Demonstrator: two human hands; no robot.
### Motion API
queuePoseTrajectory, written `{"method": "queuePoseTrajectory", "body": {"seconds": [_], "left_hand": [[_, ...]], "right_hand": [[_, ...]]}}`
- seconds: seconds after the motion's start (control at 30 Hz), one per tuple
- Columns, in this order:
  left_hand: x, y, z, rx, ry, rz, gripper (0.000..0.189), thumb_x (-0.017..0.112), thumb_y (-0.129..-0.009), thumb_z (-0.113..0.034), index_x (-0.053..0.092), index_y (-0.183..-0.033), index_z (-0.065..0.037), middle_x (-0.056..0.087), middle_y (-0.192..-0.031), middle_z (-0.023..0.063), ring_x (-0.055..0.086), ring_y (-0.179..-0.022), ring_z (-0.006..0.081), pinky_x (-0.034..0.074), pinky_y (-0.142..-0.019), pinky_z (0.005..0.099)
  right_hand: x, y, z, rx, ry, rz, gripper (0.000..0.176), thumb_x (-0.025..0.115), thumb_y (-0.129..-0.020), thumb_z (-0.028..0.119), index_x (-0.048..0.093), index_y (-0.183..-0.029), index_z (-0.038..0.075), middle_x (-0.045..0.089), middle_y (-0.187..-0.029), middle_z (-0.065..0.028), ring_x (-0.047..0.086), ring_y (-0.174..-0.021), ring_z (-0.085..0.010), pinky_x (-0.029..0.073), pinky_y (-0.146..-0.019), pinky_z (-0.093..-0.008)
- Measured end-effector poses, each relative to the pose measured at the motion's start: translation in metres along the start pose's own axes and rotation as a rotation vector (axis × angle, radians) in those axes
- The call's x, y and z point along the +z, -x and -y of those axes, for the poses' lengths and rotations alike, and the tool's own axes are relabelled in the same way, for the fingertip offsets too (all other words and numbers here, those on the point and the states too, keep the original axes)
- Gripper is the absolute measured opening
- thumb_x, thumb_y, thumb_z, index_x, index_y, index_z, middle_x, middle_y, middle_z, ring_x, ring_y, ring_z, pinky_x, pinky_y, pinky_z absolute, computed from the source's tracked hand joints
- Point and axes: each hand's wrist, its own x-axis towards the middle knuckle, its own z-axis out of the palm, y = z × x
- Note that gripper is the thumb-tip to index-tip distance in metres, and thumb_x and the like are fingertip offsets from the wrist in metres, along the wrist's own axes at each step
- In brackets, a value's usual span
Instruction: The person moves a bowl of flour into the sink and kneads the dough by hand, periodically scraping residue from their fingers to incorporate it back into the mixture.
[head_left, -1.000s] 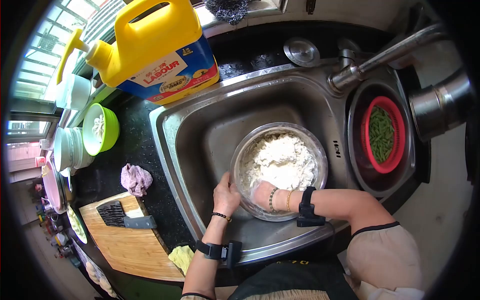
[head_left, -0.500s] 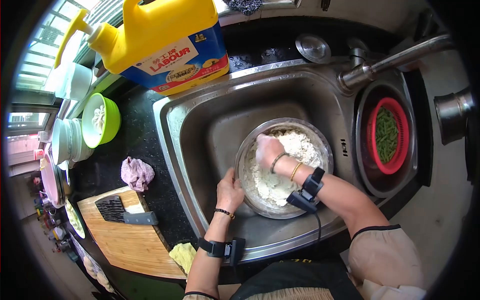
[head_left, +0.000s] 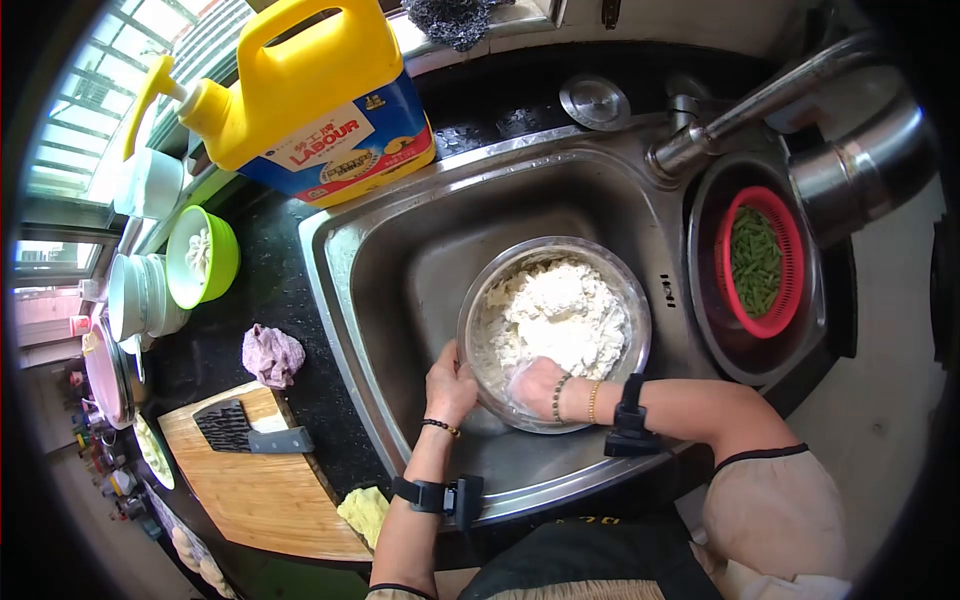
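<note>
Right hand (head_left: 535, 385) back at near rim, fingers hidden in lumpy flour (head_left: 560, 315), left hand (head_left: 450, 385) clasping steel bowl (head_left: 556, 243)

The bowl (head_left: 552, 243) fills the middle of the sink (head_left: 400, 250); bare basin lies open behind it and to its left. The faucet (head_left: 760, 100) rises at the right rear corner, and the jug (head_left: 300, 90) stands just behind the back left rim.
</note>
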Motion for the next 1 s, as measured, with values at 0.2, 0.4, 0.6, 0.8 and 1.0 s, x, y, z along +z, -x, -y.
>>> {"method": "queuePoseTrajectory", "body": {"seconds": [0.2, 0.4, 0.6, 0.8, 1.0], "left_hand": [[-0.001, 0.002, -0.002, -0.033, 0.067, 0.008, 0.03, 0.045, -0.08, -0.001, 0.053, -0.108, -0.005, 0.058, -0.065, 0.0109, 0.058, -0.049, 0.018, 0.046, -0.043, 0.0323], [-0.003, 0.002, -0.002, -0.026, 0.04, 0.029, 0.03, 0.047, -0.079, -0.002, 0.052, -0.109, -0.005, 0.058, -0.065, 0.0126, 0.059, -0.05, 0.0203, 0.048, -0.045, 0.0335], [-0.003, 0.0, 0.0, -0.067, 0.0, 0.014, 0.031, 0.047, -0.077, -0.004, 0.05, -0.108, -0.003, 0.06, -0.077, 0.0179, 0.063, -0.066, 0.0283, 0.05, -0.056, 0.0371], [0.003, -0.01, 0.018, 0.015, -0.049, -0.001, 0.034, 0.047, -0.075, -0.005, 0.05, -0.109, -0.006, 0.06, -0.087, 0.0224, 0.058, -0.087, 0.0373, 0.044, -0.078, 0.0431], [0.002, -0.007, 0.013, 0.015, -0.049, -0.016, 0.033, 0.046, -0.076, -0.005, 0.051, -0.108, -0.007, 0.06, -0.09, 0.0222, 0.057, -0.089, 0.0377, 0.044, -0.078, 0.0433]], "right_hand": [[-0.062, 0.051, -0.022, 0.272, -0.105, -0.299, 0.023, 0.056, -0.073, 0.022, 0.058, -0.061, 0.002, 0.057, -0.078, -0.0125, 0.058, -0.078, -0.0282, 0.048, -0.066, -0.0377], [-0.055, 0.074, -0.048, 0.589, -0.211, -0.344, 0.037, 0.056, -0.076, 0.027, 0.052, -0.093, -0.006, 0.057, -0.084, -0.023, 0.056, -0.085, -0.038, 0.045, -0.081, -0.0419], [-0.057, 0.042, -0.108, 0.786, -0.833, -0.308, 0.071, 0.051, -0.079, 0.057, 0.052, -0.109, -0.007, 0.059, -0.103, -0.0223, 0.059, -0.09, -0.0302, 0.045, -0.081, -0.0345], [-0.047, 0.008, -0.131, 0.899, -1.095, -0.161, 0.076, 0.04, -0.081, 0.065, 0.049, -0.121, 0.001, 0.053, -0.118, -0.0158, 0.045, -0.113, -0.0215, 0.031, -0.096, -0.0295], [-0.048, -0.036, -0.122, 0.694, -1.233, -0.115, 0.057, 0.057, -0.082, 0.045, 0.053, -0.116, -0.001, 0.058, -0.111, -0.0091, 0.052, -0.102, -0.0169, 0.038, -0.09, -0.0283]]}}
